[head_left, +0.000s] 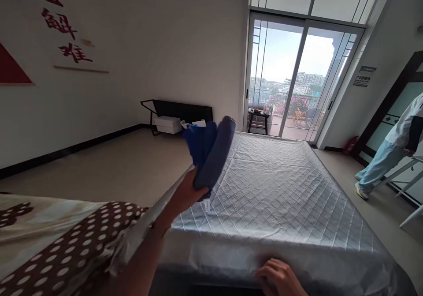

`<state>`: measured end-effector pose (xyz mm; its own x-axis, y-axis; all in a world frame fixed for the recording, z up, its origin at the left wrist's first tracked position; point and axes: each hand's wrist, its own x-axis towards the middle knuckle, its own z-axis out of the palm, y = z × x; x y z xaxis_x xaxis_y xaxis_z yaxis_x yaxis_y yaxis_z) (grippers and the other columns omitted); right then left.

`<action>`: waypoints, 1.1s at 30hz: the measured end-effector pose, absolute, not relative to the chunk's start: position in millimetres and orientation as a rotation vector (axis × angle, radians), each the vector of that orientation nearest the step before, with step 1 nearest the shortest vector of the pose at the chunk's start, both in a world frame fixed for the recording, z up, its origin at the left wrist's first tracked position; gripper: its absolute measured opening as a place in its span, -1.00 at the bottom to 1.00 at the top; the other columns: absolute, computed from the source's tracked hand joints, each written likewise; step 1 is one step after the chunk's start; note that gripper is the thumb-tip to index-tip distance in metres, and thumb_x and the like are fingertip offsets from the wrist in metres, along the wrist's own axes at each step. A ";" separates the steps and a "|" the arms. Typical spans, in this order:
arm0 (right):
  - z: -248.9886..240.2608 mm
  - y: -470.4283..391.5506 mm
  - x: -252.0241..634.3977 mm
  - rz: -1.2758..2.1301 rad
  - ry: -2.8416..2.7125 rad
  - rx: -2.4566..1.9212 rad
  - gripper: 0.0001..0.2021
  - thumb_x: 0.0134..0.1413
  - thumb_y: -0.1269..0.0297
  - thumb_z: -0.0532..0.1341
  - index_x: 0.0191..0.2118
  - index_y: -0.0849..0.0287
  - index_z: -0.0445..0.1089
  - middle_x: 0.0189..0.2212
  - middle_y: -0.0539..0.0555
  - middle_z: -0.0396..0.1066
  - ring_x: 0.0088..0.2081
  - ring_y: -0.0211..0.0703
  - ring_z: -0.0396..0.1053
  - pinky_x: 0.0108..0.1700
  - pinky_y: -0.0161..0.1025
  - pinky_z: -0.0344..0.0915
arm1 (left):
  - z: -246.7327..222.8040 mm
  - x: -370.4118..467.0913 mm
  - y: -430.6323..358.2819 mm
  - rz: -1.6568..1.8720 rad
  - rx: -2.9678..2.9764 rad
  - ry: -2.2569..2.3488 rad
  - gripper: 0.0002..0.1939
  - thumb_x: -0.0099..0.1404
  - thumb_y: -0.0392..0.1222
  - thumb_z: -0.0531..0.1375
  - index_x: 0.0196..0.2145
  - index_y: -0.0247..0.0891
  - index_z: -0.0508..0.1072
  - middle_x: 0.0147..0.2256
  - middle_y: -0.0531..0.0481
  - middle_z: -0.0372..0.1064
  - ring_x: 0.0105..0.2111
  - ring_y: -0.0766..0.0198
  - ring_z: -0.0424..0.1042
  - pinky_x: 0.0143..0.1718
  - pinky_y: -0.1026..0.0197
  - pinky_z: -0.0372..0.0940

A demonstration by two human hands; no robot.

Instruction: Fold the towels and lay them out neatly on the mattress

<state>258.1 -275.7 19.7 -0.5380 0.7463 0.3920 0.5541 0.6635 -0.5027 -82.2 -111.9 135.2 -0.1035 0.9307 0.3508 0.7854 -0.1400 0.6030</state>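
My left hand (187, 192) is closed around the lower end of a folded blue cloth item (211, 155), held up over the near left part of the bed. One part of it is bright blue, the other a thicker grey-blue fold, and a small white tag hangs below; its exact kind is unclear. Under it lies a silvery quilted bed cover (274, 194). My right hand (279, 276) is low at the near edge of that cover, its fingers loosely bent and apparently holding nothing. Their undersides are hidden.
Brown polka-dot bedding (66, 247) lies at left. Beyond the bed stand a black bench-like frame (185, 109) with white boxes (168, 124), and sliding glass doors (297, 75). At right, a person (385, 155) is beside a white folding-type stand (410, 177).
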 end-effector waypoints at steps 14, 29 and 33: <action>59.8 -233.6 283.0 0.261 -2.267 -1.035 -0.74 0.25 0.47 0.14 -0.05 0.03 0.43 -0.22 0.03 0.54 -0.18 -0.17 0.48 -0.09 -0.23 0.41 | 78.0 -30.2 -96.5 0.141 2.567 1.454 -0.10 0.00 -0.26 0.26 0.32 0.05 0.20 0.36 -0.10 0.08 0.31 -0.08 0.16 0.29 -0.13 0.11; 77.7 7.2 210.5 0.020 -2.722 -1.397 0.04 -0.11 -0.07 0.43 0.44 -0.01 -0.06 0.35 0.26 0.09 0.30 0.32 0.09 0.28 0.20 0.04 | 56.6 -59.6 1.4 0.329 2.996 1.509 -0.17 0.20 -0.49 0.08 0.34 0.15 0.13 0.28 0.03 0.26 0.25 0.11 0.26 0.31 -0.12 0.08; 80.8 56.2 196.3 -0.081 -2.665 -1.552 -0.11 0.01 -0.01 0.38 0.41 -0.03 0.01 0.22 0.25 0.28 0.17 0.23 0.26 0.21 0.13 0.13 | 51.4 -54.7 18.0 0.656 3.003 1.846 -0.26 0.26 -0.50 -0.01 0.34 -0.01 0.18 0.26 -0.12 0.28 0.27 0.04 0.23 0.33 -0.17 0.03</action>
<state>196.3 56.2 80.8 -0.4924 0.8671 0.0751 0.8701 0.4926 0.0166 -54.7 18.0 51.4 0.4321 0.7419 0.5127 0.8991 -0.3988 -0.1808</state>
